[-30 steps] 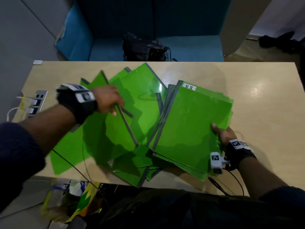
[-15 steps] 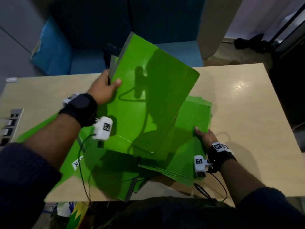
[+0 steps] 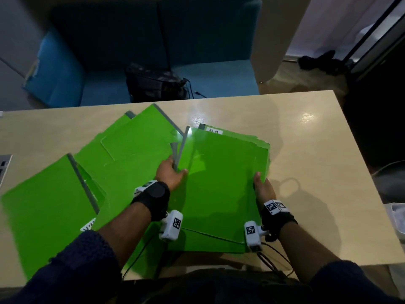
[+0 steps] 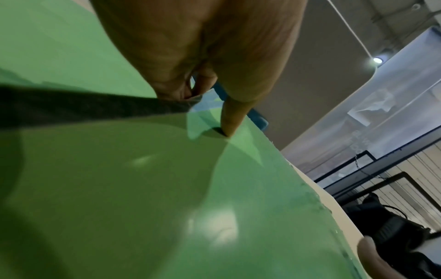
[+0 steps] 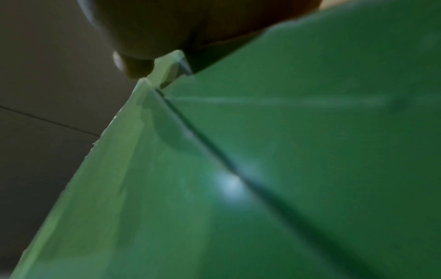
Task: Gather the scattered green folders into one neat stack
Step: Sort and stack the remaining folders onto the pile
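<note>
A pile of green folders with grey spines lies on the right part of the table, its edges slightly fanned. My left hand grips the pile's left spine edge; in the left wrist view the thumb presses on the top folder. Opposite it, my right hand holds the pile's right edge, thumb on top and fingers hidden beneath. More green folders lie spread to the left, one behind my left hand and one at the near left. The right wrist view shows only blurred folder edges.
The light wooden table has bare surface at the right and far side. A black bag sits on the blue sofa behind the table. A socket panel is at the left edge, a white container at the right.
The folder my left hand held up in the air now lies on the right pile. My left hand has moved down to the pile's spine. My right hand stays at the right edge.
</note>
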A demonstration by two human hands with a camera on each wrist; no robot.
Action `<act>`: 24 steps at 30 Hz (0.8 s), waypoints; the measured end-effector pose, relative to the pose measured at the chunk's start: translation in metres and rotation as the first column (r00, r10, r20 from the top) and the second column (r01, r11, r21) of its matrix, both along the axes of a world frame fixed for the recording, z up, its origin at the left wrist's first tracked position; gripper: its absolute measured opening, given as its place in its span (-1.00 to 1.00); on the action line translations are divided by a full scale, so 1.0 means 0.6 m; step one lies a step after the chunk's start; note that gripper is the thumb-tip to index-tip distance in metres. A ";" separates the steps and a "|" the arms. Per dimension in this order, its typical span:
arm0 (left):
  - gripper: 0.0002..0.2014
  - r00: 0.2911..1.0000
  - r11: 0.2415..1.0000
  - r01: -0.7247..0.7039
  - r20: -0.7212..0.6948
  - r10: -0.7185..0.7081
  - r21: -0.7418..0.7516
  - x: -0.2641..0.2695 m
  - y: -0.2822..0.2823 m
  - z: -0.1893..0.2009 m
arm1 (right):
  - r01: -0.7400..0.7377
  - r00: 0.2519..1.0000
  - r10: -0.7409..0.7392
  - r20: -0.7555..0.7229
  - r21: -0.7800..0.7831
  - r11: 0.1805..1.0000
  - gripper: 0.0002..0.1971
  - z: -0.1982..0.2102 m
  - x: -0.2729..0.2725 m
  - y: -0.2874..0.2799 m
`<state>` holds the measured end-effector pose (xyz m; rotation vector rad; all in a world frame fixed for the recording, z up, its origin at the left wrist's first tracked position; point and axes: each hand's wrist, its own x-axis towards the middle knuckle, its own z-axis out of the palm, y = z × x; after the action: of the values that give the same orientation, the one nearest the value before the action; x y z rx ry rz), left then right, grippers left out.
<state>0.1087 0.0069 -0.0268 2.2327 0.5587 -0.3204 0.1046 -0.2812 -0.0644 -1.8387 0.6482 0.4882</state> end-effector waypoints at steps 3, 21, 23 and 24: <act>-0.26 0.987 0.986 0.161 -0.015 -0.162 -0.050 -0.010 -0.013 -0.010 | -0.017 0.998 0.013 0.068 0.052 0.998 -0.31 -0.010 -0.006 -0.006; -0.15 0.052 -0.190 0.914 -0.568 -0.821 0.358 -0.049 0.047 0.023 | 0.079 0.987 -0.103 0.124 0.181 0.980 -0.44 0.024 -0.004 -0.095; -0.24 -0.011 -0.267 0.907 -0.615 -0.788 0.326 -0.043 0.032 0.027 | 0.082 0.987 -0.105 0.122 0.183 0.980 -0.53 0.022 -0.001 -0.115; -0.32 -0.034 -0.307 0.885 -0.610 -0.792 0.349 -0.038 0.030 0.028 | 0.080 0.988 -0.102 0.113 0.189 0.979 -0.53 0.019 -0.001 -0.121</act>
<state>0.0857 0.0252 -0.0099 2.9528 -1.5582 -1.2003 0.1038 -0.3536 -0.0528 -1.6430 0.5815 0.3587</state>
